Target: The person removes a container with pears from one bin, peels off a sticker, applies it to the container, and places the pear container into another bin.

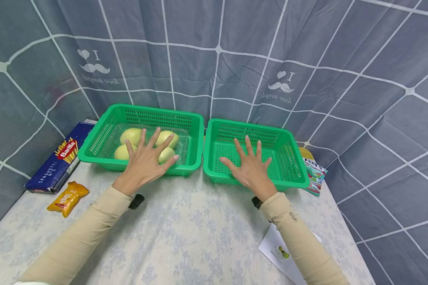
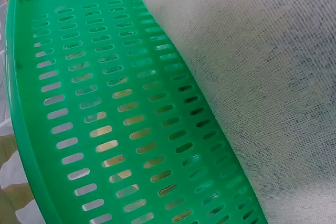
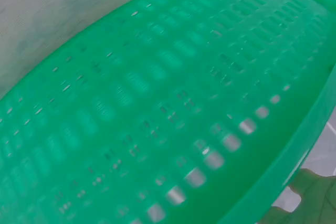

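A blue spaghetti box (image 1: 58,159) and a yellow packet (image 1: 67,197) lie at the table's (image 1: 185,241) left edge. The left hand (image 1: 146,160), fingers spread flat, hovers over the near rim of the left basket (image 1: 103,134), which holds four pale mangoes (image 1: 130,135). The right hand (image 1: 249,168), also spread, hovers over the right basket (image 1: 292,158), with a snack packet (image 1: 315,176) just beyond

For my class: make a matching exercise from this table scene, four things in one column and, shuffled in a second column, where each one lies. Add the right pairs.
Things:
1. yellow mangoes
2. spaghetti box
3. orange snack packet
4. right hand

Places:
A. over the near rim of the right green basket
B. at the table's left edge, beside the curtain
C. inside the left green basket
D. on the tablecloth just in front of the spaghetti box

Pairs: 1-C, 2-B, 3-D, 4-A
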`<action>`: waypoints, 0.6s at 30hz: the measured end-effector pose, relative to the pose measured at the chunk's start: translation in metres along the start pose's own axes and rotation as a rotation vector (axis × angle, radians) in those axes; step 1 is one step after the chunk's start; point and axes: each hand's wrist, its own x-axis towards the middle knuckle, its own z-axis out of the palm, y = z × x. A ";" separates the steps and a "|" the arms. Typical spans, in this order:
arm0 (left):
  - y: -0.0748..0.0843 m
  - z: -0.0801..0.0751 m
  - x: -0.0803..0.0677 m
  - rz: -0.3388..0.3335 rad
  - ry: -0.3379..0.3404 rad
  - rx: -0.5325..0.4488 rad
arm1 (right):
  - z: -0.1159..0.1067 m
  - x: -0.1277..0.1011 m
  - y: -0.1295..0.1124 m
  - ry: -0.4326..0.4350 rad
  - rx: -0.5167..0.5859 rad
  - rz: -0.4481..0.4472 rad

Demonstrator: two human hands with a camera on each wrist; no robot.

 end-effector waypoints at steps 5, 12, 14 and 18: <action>-0.005 0.000 0.004 -0.009 0.018 -0.052 | -0.002 0.005 -0.019 0.019 0.040 -0.089; -0.017 0.002 0.012 -0.063 0.061 -0.130 | -0.001 0.017 -0.058 0.072 0.090 -0.294; -0.020 0.002 0.014 -0.080 0.043 -0.128 | 0.002 0.021 -0.069 0.081 0.124 -0.330; -0.023 0.001 0.018 -0.098 0.000 -0.140 | 0.011 0.032 -0.088 0.061 0.226 -0.355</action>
